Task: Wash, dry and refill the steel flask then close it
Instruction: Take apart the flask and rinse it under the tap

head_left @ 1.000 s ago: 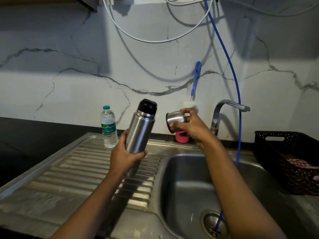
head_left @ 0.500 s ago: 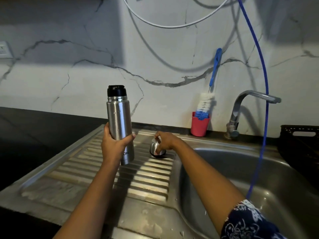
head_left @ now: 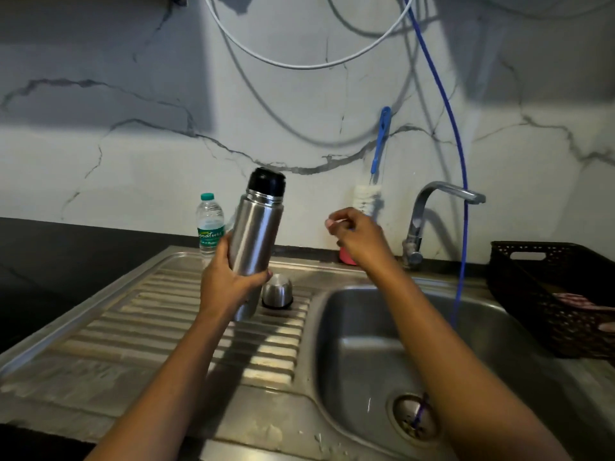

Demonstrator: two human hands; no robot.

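My left hand [head_left: 229, 282] grips the lower body of the steel flask [head_left: 254, 234], which tilts slightly right above the ribbed drainboard [head_left: 186, 331]. A black inner stopper [head_left: 267, 181] closes its neck. The flask's steel cup lid [head_left: 277, 291] stands upside down on the drainboard, just right of the flask's base. My right hand [head_left: 357, 239] hovers right of the flask, level with its middle, fingers loosely curled and holding nothing. A small plastic water bottle [head_left: 209, 224] with a teal cap stands behind the flask at the wall.
The steel sink basin [head_left: 372, 354] lies to the right, with a tap [head_left: 432, 214] behind it and a blue hose [head_left: 461, 194] hanging into the drain. A bottle brush [head_left: 374, 181] stands in a red cup [head_left: 346, 257]. A black basket [head_left: 545, 294] sits at far right.
My right hand set the steel cup lid upside down on the drainboard, let go of it and rose to beside the flask. The flask tilted slightly right in my left hand.
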